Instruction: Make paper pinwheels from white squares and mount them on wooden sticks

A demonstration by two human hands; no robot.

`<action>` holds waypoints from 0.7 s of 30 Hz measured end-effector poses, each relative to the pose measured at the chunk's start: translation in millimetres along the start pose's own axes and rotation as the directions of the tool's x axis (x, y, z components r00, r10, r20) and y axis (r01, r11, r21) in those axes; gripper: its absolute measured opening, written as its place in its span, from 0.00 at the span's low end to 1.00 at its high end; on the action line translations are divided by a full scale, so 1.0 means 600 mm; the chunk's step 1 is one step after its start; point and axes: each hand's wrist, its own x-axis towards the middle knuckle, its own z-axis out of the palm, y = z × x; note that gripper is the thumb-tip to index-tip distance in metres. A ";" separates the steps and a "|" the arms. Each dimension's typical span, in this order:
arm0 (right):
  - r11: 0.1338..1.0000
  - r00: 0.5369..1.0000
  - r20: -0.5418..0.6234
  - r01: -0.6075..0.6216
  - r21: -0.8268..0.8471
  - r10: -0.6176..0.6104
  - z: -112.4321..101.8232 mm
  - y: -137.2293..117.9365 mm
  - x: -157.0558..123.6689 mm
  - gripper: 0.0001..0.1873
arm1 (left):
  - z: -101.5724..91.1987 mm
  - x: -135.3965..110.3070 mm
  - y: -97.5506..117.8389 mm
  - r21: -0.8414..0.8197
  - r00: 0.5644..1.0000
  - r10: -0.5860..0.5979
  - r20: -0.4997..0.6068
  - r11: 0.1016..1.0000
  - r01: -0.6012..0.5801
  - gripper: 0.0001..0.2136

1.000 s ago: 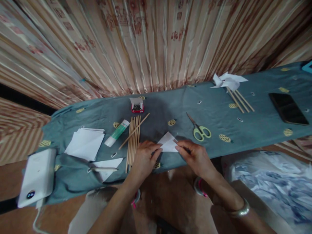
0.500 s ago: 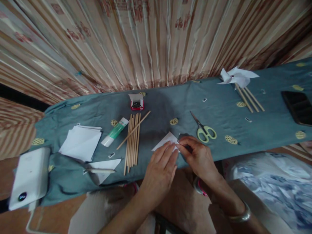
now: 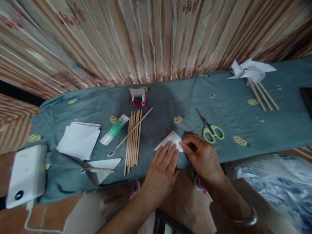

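A small sheet of white paper (image 3: 168,139), folded to a triangle, lies on the cloth in front of me with one corner pointing away. My left hand (image 3: 161,172) rests flat on it, fingers stretched out over its lower part. At the paper's right corner, my right hand (image 3: 204,157) pinches the edge between thumb and forefinger. A dark shape under the right fingers is too shaded to make out. Beyond the right hand lie scissors (image 3: 211,130) with green handles. To the left, several wooden sticks (image 3: 133,139) lie side by side, one stick crossing over them.
A glue stick (image 3: 114,130), a stack of white paper (image 3: 79,140) and cut paper (image 3: 104,165) lie left. Behind the sticks stands an open red box (image 3: 138,100) of small dark pieces. Paper pinwheels (image 3: 253,72) on sticks are at far right, a white device (image 3: 28,175) at the left edge.
The right hand has shifted slightly along the paper's right edge, and the left fingers lie a little lower, uncovering more paper. The whole view has swung slightly left.
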 end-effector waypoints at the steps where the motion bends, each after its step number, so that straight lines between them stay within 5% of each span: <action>1: 1.000 1.000 0.003 -0.007 -0.002 0.007 0.000 0.000 0.001 0.06 | 0.001 0.000 -0.001 -0.004 1.000 -0.004 0.000 1.000 0.004 0.23; 21: 0.999 1.000 -0.019 -0.018 -0.051 0.017 0.004 -0.003 0.007 0.08 | 0.000 0.001 -0.010 -0.068 0.998 -0.056 0.025 0.996 0.058 0.29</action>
